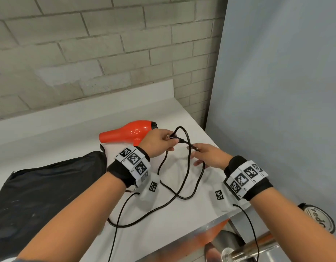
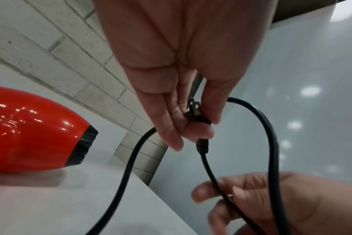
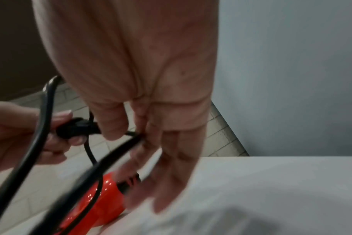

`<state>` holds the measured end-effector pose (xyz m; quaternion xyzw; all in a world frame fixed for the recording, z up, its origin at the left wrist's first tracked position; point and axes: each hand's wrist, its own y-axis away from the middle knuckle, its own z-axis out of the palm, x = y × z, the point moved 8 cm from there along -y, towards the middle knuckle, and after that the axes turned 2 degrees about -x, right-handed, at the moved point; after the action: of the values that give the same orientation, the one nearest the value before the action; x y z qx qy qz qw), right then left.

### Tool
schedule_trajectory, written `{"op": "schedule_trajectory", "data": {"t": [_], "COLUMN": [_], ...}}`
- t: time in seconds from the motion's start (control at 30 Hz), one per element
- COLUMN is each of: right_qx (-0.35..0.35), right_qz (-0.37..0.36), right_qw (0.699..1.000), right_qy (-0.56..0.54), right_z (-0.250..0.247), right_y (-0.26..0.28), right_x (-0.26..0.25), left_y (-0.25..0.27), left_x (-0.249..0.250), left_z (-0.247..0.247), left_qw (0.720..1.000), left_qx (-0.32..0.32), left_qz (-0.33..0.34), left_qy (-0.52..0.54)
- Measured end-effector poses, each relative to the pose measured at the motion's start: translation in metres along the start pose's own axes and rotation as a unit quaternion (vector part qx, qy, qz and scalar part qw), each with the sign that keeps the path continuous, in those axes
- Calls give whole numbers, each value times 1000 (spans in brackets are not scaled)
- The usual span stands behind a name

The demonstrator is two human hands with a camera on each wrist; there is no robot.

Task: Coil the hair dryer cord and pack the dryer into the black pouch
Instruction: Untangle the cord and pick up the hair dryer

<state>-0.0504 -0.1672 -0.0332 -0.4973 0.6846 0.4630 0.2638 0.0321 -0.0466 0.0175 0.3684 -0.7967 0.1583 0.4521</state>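
Note:
A glossy red hair dryer (image 1: 128, 132) lies on its side on the white counter (image 1: 50, 133), nozzle pointing left. Its black cord (image 1: 184, 186) loops loosely over the counter toward the front edge. My left hand (image 1: 159, 143) pinches the black plug (image 2: 197, 118) between thumb and fingers, just right of the dryer (image 2: 34, 135). My right hand (image 1: 206, 155) pinches the cord (image 3: 119, 147) a short way below the plug (image 3: 76, 128), its other fingers straight and spread. The black pouch (image 1: 40, 195) lies flat at the left front of the counter.
A grey brick wall (image 1: 87, 53) backs the counter, and a pale blue panel (image 1: 276, 91) closes the right side. Below the counter's front edge at the right are a metal fixture (image 1: 237, 250) and a round lid with lettering (image 1: 318, 218).

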Motion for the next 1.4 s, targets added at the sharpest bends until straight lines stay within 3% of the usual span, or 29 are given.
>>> {"op": "schedule_trajectory", "data": {"t": [0.07,0.23,0.33,0.43,0.53,0.7,0.77,0.87,0.93,1.0,1.1,1.3,1.4], "right_qx": [33,156,208,245,215,151,136,109,114,83,-10,26,69], "right_qz": [18,113,132,52,-32,-101,-130,-142,-99,-28,87,93,107], "right_qw": [999,981,969,958,937,927,928,941,970,996,982,990,987], "right_qy": [-34,41,8,-142,-274,-329,-322,-287,-189,-19,170,102,102], "right_z": [-5,-53,-73,-79,-68,-38,-29,-23,-25,-21,-1,-1,-16], "right_y": [1,20,35,45,47,34,29,20,5,-15,-37,-56,-55], "right_x": [7,31,40,33,6,-45,-61,-71,-57,-34,1,11,22], "left_y": [-2,-17,-22,-20,-7,32,38,39,41,44,50,44,35], "left_x": [1,-20,-40,-50,-25,20,29,26,20,17,12,18,29], "left_z": [2,-3,5,18,27,59,58,30,5,-10,-17,-1,-7], "left_qw": [1000,996,985,976,983,980,970,965,977,982,984,991,996], "left_qx": [-6,26,-17,-76,-89,-170,-155,-37,27,39,21,-31,1], "left_qz": [-2,-51,-97,-126,-67,-33,-26,-33,-16,1,-10,12,63], "left_qy": [2,-65,-144,-162,-149,94,187,258,213,185,176,131,58]}}
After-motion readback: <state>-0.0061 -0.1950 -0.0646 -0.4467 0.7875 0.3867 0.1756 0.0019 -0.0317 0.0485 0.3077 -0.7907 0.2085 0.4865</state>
